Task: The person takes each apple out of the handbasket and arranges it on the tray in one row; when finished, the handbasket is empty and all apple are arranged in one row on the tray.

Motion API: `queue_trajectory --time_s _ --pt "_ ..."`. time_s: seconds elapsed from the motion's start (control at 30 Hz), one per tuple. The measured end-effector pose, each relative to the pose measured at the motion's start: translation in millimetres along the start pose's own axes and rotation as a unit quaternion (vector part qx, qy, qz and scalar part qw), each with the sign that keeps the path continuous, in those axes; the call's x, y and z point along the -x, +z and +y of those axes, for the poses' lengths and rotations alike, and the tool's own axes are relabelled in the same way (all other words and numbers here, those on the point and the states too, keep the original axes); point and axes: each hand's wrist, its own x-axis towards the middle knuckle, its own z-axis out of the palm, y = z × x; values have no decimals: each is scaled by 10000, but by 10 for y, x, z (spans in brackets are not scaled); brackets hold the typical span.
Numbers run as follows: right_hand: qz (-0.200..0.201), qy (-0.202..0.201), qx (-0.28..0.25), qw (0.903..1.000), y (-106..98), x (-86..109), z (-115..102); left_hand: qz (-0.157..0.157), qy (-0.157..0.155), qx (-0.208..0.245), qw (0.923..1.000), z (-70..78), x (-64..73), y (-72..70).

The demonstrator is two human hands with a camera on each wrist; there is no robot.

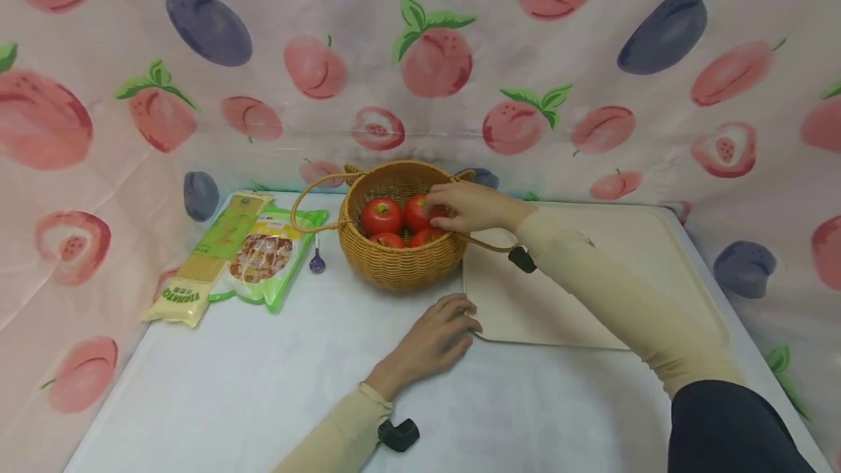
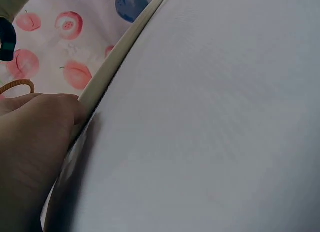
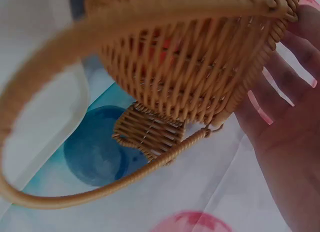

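A woven wicker basket (image 1: 401, 268) with loop handles stands at the back of the table, several glossy round red fruits (image 1: 381, 216) inside. My right hand (image 1: 476, 206) reaches over its right rim, fingertips at the red fruit (image 1: 415, 212) nearest it. In the right wrist view, the fingers (image 3: 280, 77) extend over the rim and their tips are hidden. My left hand (image 1: 436, 334) lies palm down with relaxed fingers at the front left corner of a cream tray (image 1: 591, 276). The left wrist view shows that hand (image 2: 37, 137) against the tray's raised edge (image 2: 107, 74).
Left of the basket lie a long yellow-green packet (image 1: 217, 247) and a green-edged bag (image 1: 266, 258) of brownish pieces, overlapping. A small purple-headed lollipop (image 1: 317, 263) is between them and the basket. A fruit-printed curtain (image 1: 420, 93) closes off the back and sides.
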Motion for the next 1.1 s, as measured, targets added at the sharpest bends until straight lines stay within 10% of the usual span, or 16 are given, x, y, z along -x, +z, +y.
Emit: queue_trajectory --time_s 0.47,1.1 --pt "-1420 75 -219 9896 12 -287 11 -277 221 236 9991 21 -92 70" --pt "-3036 533 -189 9511 66 -540 -49 -222 183 408 9988 16 -62 45"
